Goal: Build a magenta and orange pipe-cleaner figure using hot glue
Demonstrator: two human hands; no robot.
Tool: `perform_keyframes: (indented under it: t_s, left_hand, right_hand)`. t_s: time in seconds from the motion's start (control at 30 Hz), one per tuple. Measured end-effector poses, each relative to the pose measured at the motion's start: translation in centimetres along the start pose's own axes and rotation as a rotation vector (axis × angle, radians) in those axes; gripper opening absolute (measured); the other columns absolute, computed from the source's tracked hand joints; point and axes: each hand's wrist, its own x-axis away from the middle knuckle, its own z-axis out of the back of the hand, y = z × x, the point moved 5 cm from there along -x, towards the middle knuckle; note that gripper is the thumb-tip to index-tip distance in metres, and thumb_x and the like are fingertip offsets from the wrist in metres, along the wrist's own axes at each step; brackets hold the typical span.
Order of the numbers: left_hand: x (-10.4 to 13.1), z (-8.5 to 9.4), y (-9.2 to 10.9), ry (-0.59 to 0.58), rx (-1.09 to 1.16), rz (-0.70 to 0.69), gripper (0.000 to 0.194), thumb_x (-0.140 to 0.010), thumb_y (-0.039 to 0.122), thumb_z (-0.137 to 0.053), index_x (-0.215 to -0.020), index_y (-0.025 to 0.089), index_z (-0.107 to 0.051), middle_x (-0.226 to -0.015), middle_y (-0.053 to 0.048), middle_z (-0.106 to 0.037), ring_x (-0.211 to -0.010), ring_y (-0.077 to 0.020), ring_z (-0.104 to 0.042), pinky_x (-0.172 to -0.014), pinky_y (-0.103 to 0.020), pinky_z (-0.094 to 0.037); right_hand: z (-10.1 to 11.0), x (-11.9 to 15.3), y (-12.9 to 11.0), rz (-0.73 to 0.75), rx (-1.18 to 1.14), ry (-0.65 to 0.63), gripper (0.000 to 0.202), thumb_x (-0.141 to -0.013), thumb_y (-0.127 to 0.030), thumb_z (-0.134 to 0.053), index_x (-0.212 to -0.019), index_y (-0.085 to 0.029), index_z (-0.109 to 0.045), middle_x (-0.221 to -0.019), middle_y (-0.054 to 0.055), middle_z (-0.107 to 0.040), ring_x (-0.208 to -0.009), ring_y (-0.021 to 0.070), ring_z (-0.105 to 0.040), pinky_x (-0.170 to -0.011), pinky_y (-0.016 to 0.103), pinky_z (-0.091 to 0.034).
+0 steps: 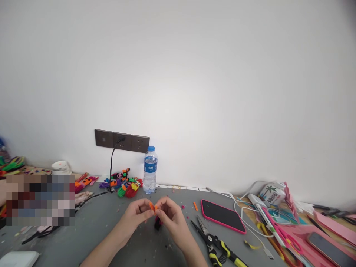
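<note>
My left hand (138, 214) and my right hand (171, 215) meet fingertip to fingertip above the grey mat (116, 246). Both are closed in a pinch on a small orange fuzzy piece (151, 205), which looks like a bit of pipe cleaner. Just under the fingers shows a black and dark pink fuzzy piece (157, 224), partly covered by my right hand; whether it joins the orange piece I cannot tell. To the right of my right hand lie yellow-and-black handled pliers or snips (211, 239) with their jaws apart, and a short orange strip (195, 205).
Behind my hands stand a water bottle (150, 174) and several colourful fuzzy figures (130, 187). A pink-cased phone (222, 216) lies at right, near white cables (244, 218) and pink scissors (292, 243). A black cord (111, 167) runs from the wall socket. Another person's hand (2, 191) is at far left.
</note>
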Motion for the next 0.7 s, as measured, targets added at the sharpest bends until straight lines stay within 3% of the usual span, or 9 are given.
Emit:
perform_keyframes:
  t_s: [0.13, 0.3, 0.5, 0.7]
  left_hand:
    - [0.13, -0.62, -0.27, -0.074, 0.052, 0.044, 0.031, -0.066, 0.04, -0.079, -0.075, 0.016, -0.063, -0.059, 0.004, -0.054, -0.054, -0.0089, -0.038, -0.051, -0.02, -0.029]
    - [0.27, -0.5, -0.61, -0.034, 0.171, 0.08, 0.031, -0.068, 0.038, -0.078, -0.079, 0.019, -0.056, -0.061, 0.005, -0.052, -0.055, -0.0085, -0.038, -0.053, -0.019, -0.029]
    - [0.15, 0.18, -0.74, 0.054, 0.136, 0.065, 0.025, -0.069, 0.037, -0.077, -0.074, 0.017, -0.063, -0.065, 0.004, -0.053, -0.057, -0.0085, -0.037, -0.053, -0.019, -0.031]
    - [0.27, -0.19, -0.7, 0.035, 0.116, 0.081, 0.025, -0.068, 0.037, -0.079, -0.073, 0.017, -0.064, -0.063, 0.004, -0.051, -0.057, -0.0088, -0.038, -0.053, -0.02, -0.03]
  right_hand:
    - [-0.01, 0.05, -0.87, -0.03, -0.105, -0.067, 0.02, -0.086, -0.038, -0.06, -0.088, -0.017, -0.061, -0.075, 0.0, -0.051, -0.066, 0.0124, -0.045, -0.059, 0.023, -0.035]
    - [0.38, -0.08, -1.01, -0.021, -0.104, -0.064, 0.022, -0.085, -0.038, -0.061, -0.086, -0.017, -0.065, -0.077, 0.0, -0.052, -0.063, 0.0115, -0.044, -0.057, 0.023, -0.035]
    - [0.31, -0.06, -0.91, 0.01, -0.077, -0.063, 0.018, -0.086, -0.035, -0.061, -0.093, -0.019, -0.067, -0.084, 0.002, -0.054, -0.067, 0.0126, -0.047, -0.061, 0.025, -0.038]
    - [0.21, -0.05, -1.08, 0.014, -0.087, -0.072, 0.013, -0.083, -0.032, -0.065, -0.086, -0.02, -0.067, -0.082, 0.001, -0.053, -0.069, 0.0133, -0.049, -0.062, 0.025, -0.039]
